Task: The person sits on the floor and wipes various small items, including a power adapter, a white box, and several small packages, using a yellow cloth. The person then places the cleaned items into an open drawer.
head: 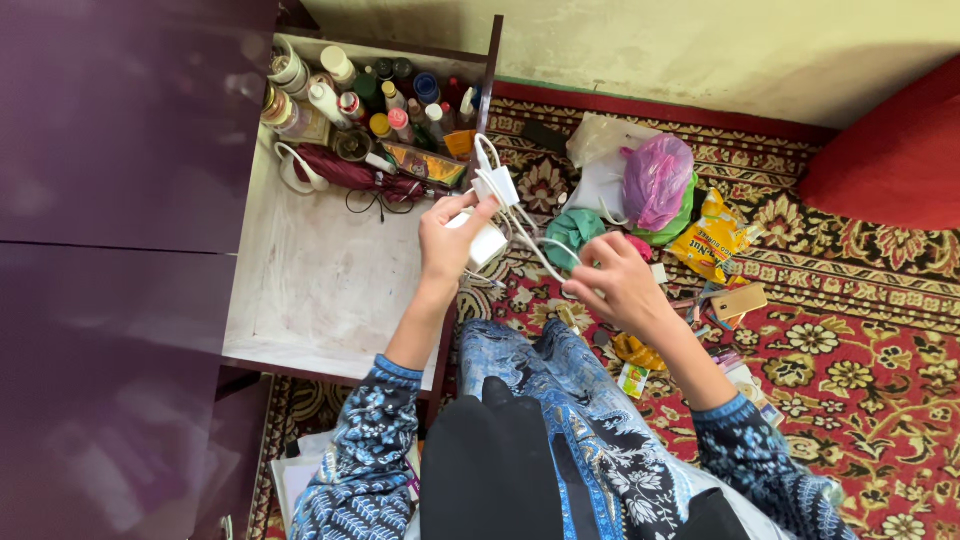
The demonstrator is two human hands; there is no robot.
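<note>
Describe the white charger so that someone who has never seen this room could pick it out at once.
Start at the open pale drawer of the dark purple cabinet, with bottles packed along its back. At the drawer's right edge the left hand holds the white charger, a small blocky plug. Unlike the bottles and the folded maroon umbrella nearby, it trails a thin white cable across to the right hand.

The left hand [447,243] covers most of the white charger [487,243], so its shape stays unclear. The cable [530,240] vanishes under the right hand [622,283]; what those fingers pinch cannot be told. Bottles [345,95] at the drawer's [320,290] back overlap, their labels too small to tell. The red cushion [900,160] is cut by the right edge. Small litter on the carpet [860,370] beside the right wrist is too small to name.
</note>
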